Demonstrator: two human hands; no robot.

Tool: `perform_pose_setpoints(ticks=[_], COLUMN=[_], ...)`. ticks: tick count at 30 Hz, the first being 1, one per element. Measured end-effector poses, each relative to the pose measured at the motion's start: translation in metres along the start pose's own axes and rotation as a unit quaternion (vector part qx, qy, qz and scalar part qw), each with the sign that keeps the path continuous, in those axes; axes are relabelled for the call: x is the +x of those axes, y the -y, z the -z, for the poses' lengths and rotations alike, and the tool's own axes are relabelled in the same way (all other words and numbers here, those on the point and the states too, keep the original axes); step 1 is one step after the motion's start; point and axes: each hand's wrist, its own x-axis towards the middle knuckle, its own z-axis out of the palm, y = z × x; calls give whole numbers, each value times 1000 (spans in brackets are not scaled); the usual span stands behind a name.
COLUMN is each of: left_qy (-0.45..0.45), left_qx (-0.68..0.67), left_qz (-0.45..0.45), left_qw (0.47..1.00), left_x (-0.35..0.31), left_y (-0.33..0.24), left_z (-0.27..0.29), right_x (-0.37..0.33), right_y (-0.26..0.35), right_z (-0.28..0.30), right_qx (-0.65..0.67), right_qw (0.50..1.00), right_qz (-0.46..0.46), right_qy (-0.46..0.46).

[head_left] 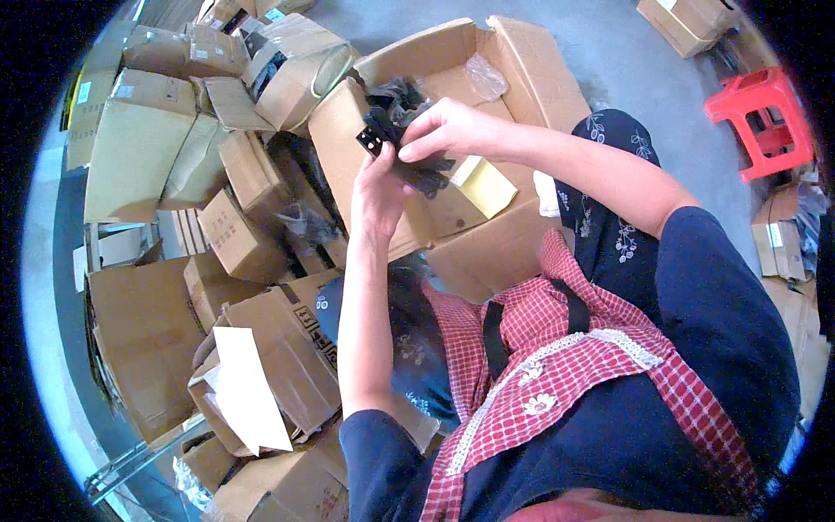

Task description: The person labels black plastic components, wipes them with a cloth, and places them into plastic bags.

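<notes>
Over an open cardboard box (470,261), my left hand (380,196) is closed round a small black block-like part (369,139) with pale round spots on its end. My right hand (448,130) comes in from the right, its bent fingertips drawn together close beside that part. What the right fingertips pinch, if anything, is too small to make out. Behind and below my hands lie dark pieces, perhaps black plastic wrapping (402,94), inside the box. A yellow pad or card (484,187) rests in the box to the right of my hands, and clear plastic film (485,78) lies farther back.
Cardboard boxes crowd the left side, among them a tall one (139,148) and an open one (287,357) with a white sheet (248,391) on it. A red plastic stool (761,122) stands at the right. More cartons (687,24) are at the far right.
</notes>
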Motion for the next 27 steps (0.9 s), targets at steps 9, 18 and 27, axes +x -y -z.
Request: perform_pose_setpoints(ticks=[9,18,27], left_qy=[-34,-26,-2], left_qx=[45,-45,-108], left_qz=[-14,34,96], left_qw=[998,998,990], left_x=[9,25,24], left_y=[-4,14,-13], left_z=[-21,-34,-27], right_x=[15,-9,-30], right_y=[-2,42,64], right_z=[16,40,42], right_qx=[-204,-279,-338], right_qw=[978,960,847], right_qz=[26,14,380], right_qy=[27,-9,-152])
